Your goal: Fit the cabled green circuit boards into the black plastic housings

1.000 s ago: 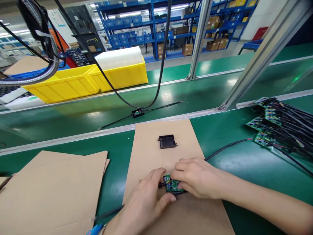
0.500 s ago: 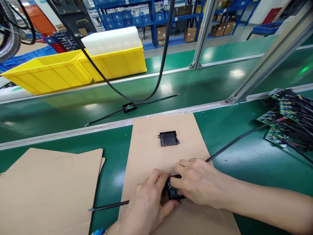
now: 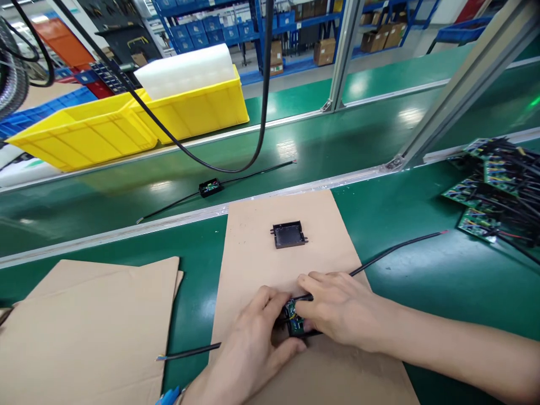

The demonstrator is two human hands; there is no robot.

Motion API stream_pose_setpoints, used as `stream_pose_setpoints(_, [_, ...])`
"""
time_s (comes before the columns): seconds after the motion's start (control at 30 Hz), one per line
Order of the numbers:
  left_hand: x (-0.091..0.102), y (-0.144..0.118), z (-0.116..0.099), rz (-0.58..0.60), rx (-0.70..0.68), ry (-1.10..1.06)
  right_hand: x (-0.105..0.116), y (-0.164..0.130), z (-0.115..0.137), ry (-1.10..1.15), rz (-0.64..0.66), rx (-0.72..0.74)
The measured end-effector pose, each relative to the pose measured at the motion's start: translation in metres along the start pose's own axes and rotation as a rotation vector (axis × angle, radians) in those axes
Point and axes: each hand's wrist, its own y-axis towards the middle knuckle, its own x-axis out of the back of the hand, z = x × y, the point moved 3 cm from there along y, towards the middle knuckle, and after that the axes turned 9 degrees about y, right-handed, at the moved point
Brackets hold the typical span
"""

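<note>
Two hands meet over one small part in the head view. The left hand [image 3: 248, 349] and right hand [image 3: 341, 315] both close on a green circuit board [image 3: 295, 324], which lies near the front edge of a cardboard sheet [image 3: 261, 247] on the green desk [image 3: 422, 270]. Fingers [image 3: 274, 306] of the left hand pinch the board's left edge; those of the right hand press on its right edge and far side, so the board is steadied from both sides, apparently for fine work on it. Black leads run out of the board: one cable [image 3: 392, 250] to the right, ending in a red tip, and another lead [image 3: 189, 353] to the left, both lying slack on the desk. Farther along the sheet, well apart from the hands, sits an open black housing [image 3: 289, 234], hollow side up. At far right lies a heap of wired boards [image 3: 493, 191]. On the conveyor belt [image 3: 126, 185] beyond the rail rests a wired unit [image 3: 210, 187]; yellow bins [image 3: 126, 126] stand at far left.
</note>
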Motion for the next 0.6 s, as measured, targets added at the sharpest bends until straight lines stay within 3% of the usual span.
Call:
stream_pose_setpoints(0.07, [0.006,0.000,0.008,0.089,0.046,-0.125,-0.001,0.000,0.000,0.015,0.006,0.002])
stream_pose_setpoints(0.23, [0.009,0.004,0.024,0.530,0.213,-0.411,0.000,0.001,0.000,0.030,0.025,0.000])
stream_pose_setpoints(0.3, [0.009,0.007,0.019,0.556,0.200,-0.382,0.000,0.001,0.000,0.022,0.015,-0.001])
stream_pose_setpoints(0.37, [0.008,0.007,0.010,0.459,0.182,-0.313,-0.001,0.001,0.000,0.021,0.007,0.007])
stream_pose_setpoints(0.4, [0.008,0.006,0.005,0.356,0.140,-0.223,-0.002,0.001,0.000,0.023,0.002,0.015])
stream_pose_setpoints(0.53, [0.004,-0.012,-0.009,-0.270,-0.236,0.398,-0.004,0.000,-0.002,0.047,-0.034,0.035])
stream_pose_setpoints(0.6, [-0.004,-0.022,-0.008,-0.479,-0.364,0.621,-0.004,-0.001,-0.002,0.057,-0.054,0.028])
